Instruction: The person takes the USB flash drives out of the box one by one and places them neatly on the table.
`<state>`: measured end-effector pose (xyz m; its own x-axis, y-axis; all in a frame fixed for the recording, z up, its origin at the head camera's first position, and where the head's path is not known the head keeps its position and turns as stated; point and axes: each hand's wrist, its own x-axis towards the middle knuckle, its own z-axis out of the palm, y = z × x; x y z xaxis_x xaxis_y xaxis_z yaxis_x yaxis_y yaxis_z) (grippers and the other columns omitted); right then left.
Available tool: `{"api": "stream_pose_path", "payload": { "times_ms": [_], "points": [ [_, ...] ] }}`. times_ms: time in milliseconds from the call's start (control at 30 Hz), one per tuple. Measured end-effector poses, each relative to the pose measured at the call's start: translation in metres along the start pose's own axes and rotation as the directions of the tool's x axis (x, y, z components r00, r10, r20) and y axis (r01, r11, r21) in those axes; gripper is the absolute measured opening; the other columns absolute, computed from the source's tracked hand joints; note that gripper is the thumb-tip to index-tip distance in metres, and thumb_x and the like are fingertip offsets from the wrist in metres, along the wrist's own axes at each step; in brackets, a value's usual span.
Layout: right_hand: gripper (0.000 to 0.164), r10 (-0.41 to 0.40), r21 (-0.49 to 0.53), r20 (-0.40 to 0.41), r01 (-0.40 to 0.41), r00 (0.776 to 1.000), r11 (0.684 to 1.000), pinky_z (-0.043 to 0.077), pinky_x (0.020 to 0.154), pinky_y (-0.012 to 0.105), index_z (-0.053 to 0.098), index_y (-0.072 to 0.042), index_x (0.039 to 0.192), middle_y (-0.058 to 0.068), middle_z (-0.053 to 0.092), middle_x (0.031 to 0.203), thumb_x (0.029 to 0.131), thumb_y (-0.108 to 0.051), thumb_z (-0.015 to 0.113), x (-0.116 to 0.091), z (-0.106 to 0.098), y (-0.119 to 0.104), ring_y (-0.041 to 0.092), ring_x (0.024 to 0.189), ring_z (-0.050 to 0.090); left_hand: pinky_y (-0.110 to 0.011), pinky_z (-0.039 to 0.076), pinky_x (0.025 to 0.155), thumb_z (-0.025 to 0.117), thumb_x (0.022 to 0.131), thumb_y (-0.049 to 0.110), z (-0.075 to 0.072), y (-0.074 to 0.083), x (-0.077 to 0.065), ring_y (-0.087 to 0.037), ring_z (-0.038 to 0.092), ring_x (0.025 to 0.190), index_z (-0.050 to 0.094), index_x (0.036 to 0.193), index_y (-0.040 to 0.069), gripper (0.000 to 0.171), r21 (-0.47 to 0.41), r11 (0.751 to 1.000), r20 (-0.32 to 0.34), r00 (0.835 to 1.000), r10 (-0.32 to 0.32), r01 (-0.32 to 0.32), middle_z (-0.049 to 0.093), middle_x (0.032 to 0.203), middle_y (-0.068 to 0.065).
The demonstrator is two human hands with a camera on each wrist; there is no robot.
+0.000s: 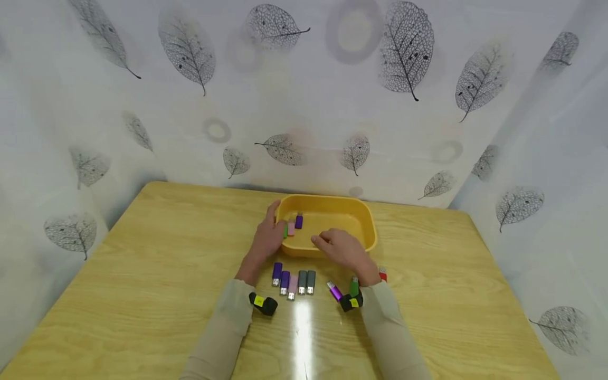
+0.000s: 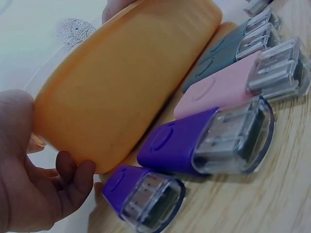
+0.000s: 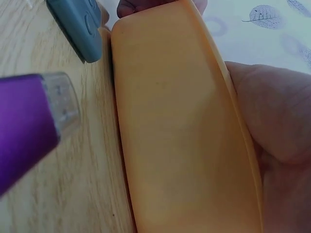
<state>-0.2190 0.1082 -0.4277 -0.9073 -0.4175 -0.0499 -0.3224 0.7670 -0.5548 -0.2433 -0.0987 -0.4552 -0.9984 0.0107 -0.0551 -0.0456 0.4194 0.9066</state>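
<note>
My left hand [image 1: 268,240] grips the left end of a yellow plastic tray [image 1: 328,199], its thumb over the rim and its other fingers outside. In the left wrist view, curled fingers [image 2: 77,170] touch the tray's corner. My right hand [image 1: 344,248] reaches over the front rim, with its fingertips above the tray's inside. Whether those fingers hold anything is hidden, also in the right wrist view. Inside the tray, near the left hand, lie a purple USB stick [image 1: 298,221], a pink USB stick [image 1: 291,228] and a partly covered green one [image 1: 286,230].
Before the tray lies a row of capped USB sticks: two purple [image 1: 277,273], one pink [image 1: 292,286], two grey [image 1: 302,281]. Near the right wrist are a shiny purple stick [image 1: 335,292], a green one [image 1: 354,285] and a partly hidden red one [image 1: 382,273]. A leaf-patterned curtain [image 1: 304,105] hangs behind the table.
</note>
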Motion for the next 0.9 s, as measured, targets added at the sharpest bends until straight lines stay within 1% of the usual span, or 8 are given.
{"api": "stream_pose_path", "payload": {
  "times_ms": [67, 167, 267, 433, 533, 667, 833, 900],
  "points": [
    [0.043, -0.006, -0.011, 0.001, 0.006, 1.000, 1.000, 0.032, 0.046, 0.029, 0.051, -0.016, 0.061, -0.005, 0.037, 0.054, 0.094, -0.043, 0.043, 0.0011, -0.0009, -0.0001, 0.013, 0.048, 0.039, -0.048, 0.044, 0.088, 0.041, 0.093, 0.024, -0.0004, -0.0004, 0.0013, -0.029, 0.052, 0.095, 0.019, 0.146, 0.024, 0.057, -0.002, 1.000, -0.004, 1.000, 0.003, -0.003, 0.044, 0.137, -0.022],
    [0.042, -0.011, -0.020, 0.007, 0.011, 1.000, 1.000, 0.031, 0.046, 0.029, 0.051, -0.016, 0.062, -0.005, 0.037, 0.054, 0.094, -0.041, 0.043, 0.0017, -0.0014, -0.0002, 0.012, 0.048, 0.039, -0.046, 0.047, 0.082, 0.042, 0.093, 0.023, -0.0002, -0.0017, 0.0020, -0.028, 0.055, 0.088, 0.020, 0.146, 0.025, 0.057, -0.015, 1.000, -0.006, 1.000, 0.009, -0.009, 0.046, 0.134, -0.022],
    [0.041, -0.004, -0.020, 0.012, 0.004, 1.000, 1.000, 0.030, 0.045, 0.028, 0.050, -0.017, 0.062, -0.005, 0.037, 0.054, 0.094, -0.040, 0.043, 0.0012, -0.0016, 0.0000, 0.012, 0.048, 0.038, -0.045, 0.047, 0.081, 0.042, 0.093, 0.023, 0.0007, -0.0033, 0.0026, -0.027, 0.055, 0.087, 0.021, 0.145, 0.026, 0.057, -0.017, 1.000, -0.009, 1.000, 0.019, -0.020, 0.047, 0.134, -0.021],
    [0.042, 0.003, -0.017, -0.001, -0.003, 1.000, 1.000, 0.030, 0.045, 0.029, 0.048, -0.017, 0.060, -0.006, 0.036, 0.054, 0.094, -0.041, 0.043, 0.0000, -0.0001, 0.0007, 0.011, 0.047, 0.037, -0.047, 0.045, 0.087, 0.042, 0.093, 0.023, 0.0014, -0.0036, 0.0020, -0.028, 0.053, 0.092, 0.021, 0.145, 0.025, 0.056, -0.014, 0.999, -0.013, 0.999, 0.030, -0.030, 0.047, 0.134, -0.021],
    [0.043, 0.022, -0.011, 0.012, -0.021, 1.000, 1.000, 0.030, 0.045, 0.029, 0.048, -0.017, 0.059, -0.005, 0.036, 0.054, 0.094, -0.042, 0.043, -0.0017, 0.0020, 0.0014, 0.012, 0.047, 0.037, -0.049, 0.043, 0.090, 0.041, 0.093, 0.023, 0.0017, -0.0034, 0.0002, -0.029, 0.052, 0.096, 0.020, 0.146, 0.025, 0.057, -0.005, 1.000, -0.003, 1.000, 0.014, -0.015, 0.045, 0.136, -0.021],
    [0.045, 0.057, 0.001, 0.051, -0.057, 0.997, 0.998, 0.032, 0.046, 0.029, 0.051, -0.017, 0.060, -0.005, 0.037, 0.054, 0.094, -0.046, 0.041, -0.0026, 0.0031, 0.0014, 0.013, 0.048, 0.039, -0.050, 0.041, 0.094, 0.040, 0.093, 0.023, 0.0018, -0.0037, -0.0001, -0.027, 0.050, 0.101, 0.019, 0.146, 0.025, 0.057, 0.006, 1.000, -0.002, 1.000, -0.006, 0.006, 0.043, 0.138, -0.021],
    [0.048, 0.085, -0.006, 0.062, -0.084, 0.994, 0.996, 0.030, 0.045, 0.030, 0.049, -0.017, 0.058, -0.004, 0.035, 0.053, 0.093, -0.048, 0.039, -0.0007, 0.0001, 0.0010, 0.014, 0.046, 0.036, -0.049, 0.042, 0.092, 0.041, 0.093, 0.024, 0.0027, -0.0034, 0.0027, -0.027, 0.051, 0.098, 0.020, 0.145, 0.026, 0.056, -0.011, 1.000, -0.019, 1.000, 0.006, -0.007, 0.046, 0.135, -0.020],
    [0.048, 0.091, -0.017, 0.064, -0.090, 0.994, 0.996, 0.029, 0.045, 0.030, 0.047, -0.017, 0.057, -0.004, 0.034, 0.052, 0.093, -0.048, 0.039, -0.0005, -0.0010, 0.0014, 0.013, 0.046, 0.034, -0.049, 0.043, 0.091, 0.041, 0.093, 0.024, 0.0035, -0.0036, 0.0031, -0.027, 0.051, 0.097, 0.020, 0.145, 0.026, 0.057, -0.021, 1.000, -0.012, 1.000, 0.003, -0.004, 0.045, 0.135, -0.021]
  ]
}}
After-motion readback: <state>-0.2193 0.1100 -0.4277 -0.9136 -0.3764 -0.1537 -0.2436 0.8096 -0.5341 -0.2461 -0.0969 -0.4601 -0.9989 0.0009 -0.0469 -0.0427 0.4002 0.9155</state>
